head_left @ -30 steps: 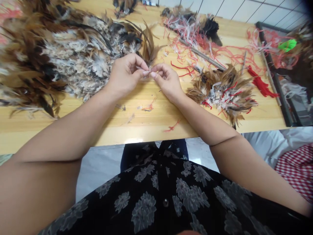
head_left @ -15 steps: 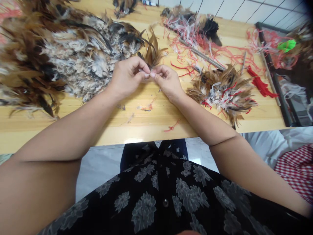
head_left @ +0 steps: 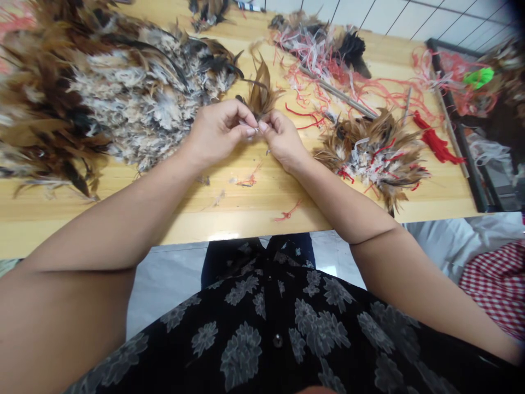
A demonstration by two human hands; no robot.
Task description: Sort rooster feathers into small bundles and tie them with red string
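Note:
Over the middle of the table both my hands meet at the base of a small bunch of brown feathers [head_left: 262, 90]. My left hand [head_left: 219, 131] pinches thumb against forefinger at the pale quill ends, though the exact hold is partly hidden. My right hand [head_left: 285, 139] is closed as well, its thumb and fingers around the bunch's lower end. The feather tips point away from me. To the left lies a large heap of feathers [head_left: 135, 98] with whitish bases. Tied feather bunches [head_left: 369, 156] with red string lie to the right.
Pink and white strings [head_left: 315, 54] tangle at the back beside a thin rod [head_left: 340, 93]. A bundle of red yarn [head_left: 437, 137] lies near a black-framed tray [head_left: 459, 126] at the right. Thread scraps [head_left: 248, 179] are scattered in front of my hands.
My fingertips have shifted slightly towards me and to the right at the bunch's base. The feathers have turned a little and stand more upright. My arms stay nearly still.

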